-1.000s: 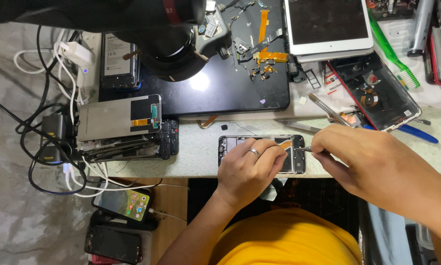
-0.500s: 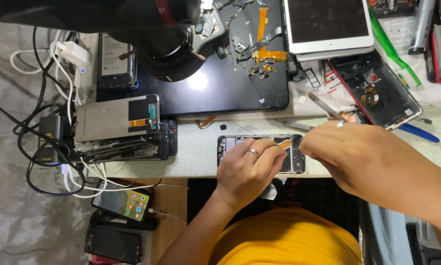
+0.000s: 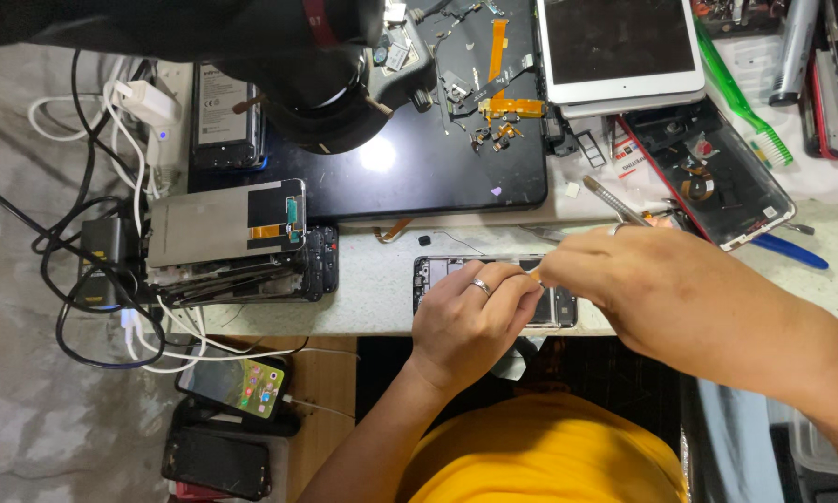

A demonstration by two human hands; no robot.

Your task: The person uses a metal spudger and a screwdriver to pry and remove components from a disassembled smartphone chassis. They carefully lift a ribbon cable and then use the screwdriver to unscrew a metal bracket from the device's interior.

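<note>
An opened phone lies flat at the front edge of the white workbench, its inner parts showing. My left hand, a ring on one finger, rests on the phone and presses it down. My right hand grips metal tweezers; their handle sticks up and away, and the tips are hidden behind my fingers over the phone's middle. The two hands touch above the phone.
A black mat with loose flex cables lies behind the phone. A white tablet, an open phone back and a green brush sit at the right. Stacked phone parts and tangled cables fill the left.
My right hand has slid left along the phone with the tweezers until it meets my left hand. The left hand has stayed on the phone.
</note>
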